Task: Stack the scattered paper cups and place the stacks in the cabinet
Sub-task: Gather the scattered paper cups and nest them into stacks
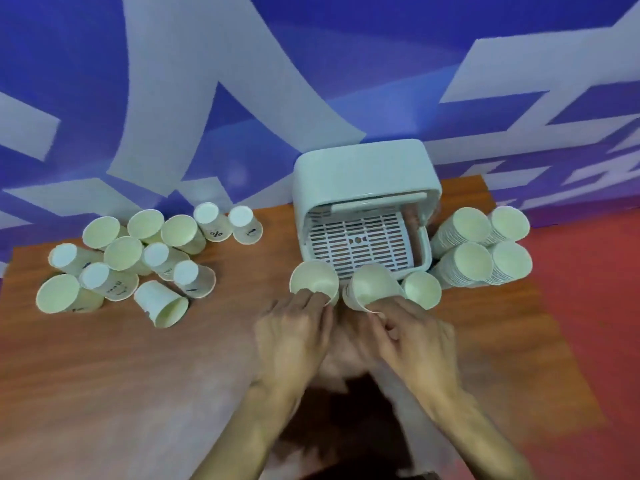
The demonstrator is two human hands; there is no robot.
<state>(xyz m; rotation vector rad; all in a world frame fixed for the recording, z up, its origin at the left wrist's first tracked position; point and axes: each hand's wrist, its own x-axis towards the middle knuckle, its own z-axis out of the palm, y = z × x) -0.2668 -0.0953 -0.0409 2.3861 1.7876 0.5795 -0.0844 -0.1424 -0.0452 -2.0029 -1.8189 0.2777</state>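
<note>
Head view: pinching the near rim of an upright cup [313, 282] with the left grip [294, 329], holding a tilted cup [372, 285] by its rim with the right grip [412, 332], just before the open cabinet [360, 168].

A: How much of the upright pale paper cup [313, 277] was covered?
B: Its near rim lay under the fingertips of the left hand [294, 327]. The right hand [412, 330] hid the near lip of the tilted pale paper cup [372, 284].
A: And the print on the scattered pale paper cups [216, 233]?
B: Too small and blurred to read. The back of the white plastic cabinet [360, 168] sat hidden under its rounded top — and both forearms ran off the bottom edge, a dark blurred shape between them.
</note>
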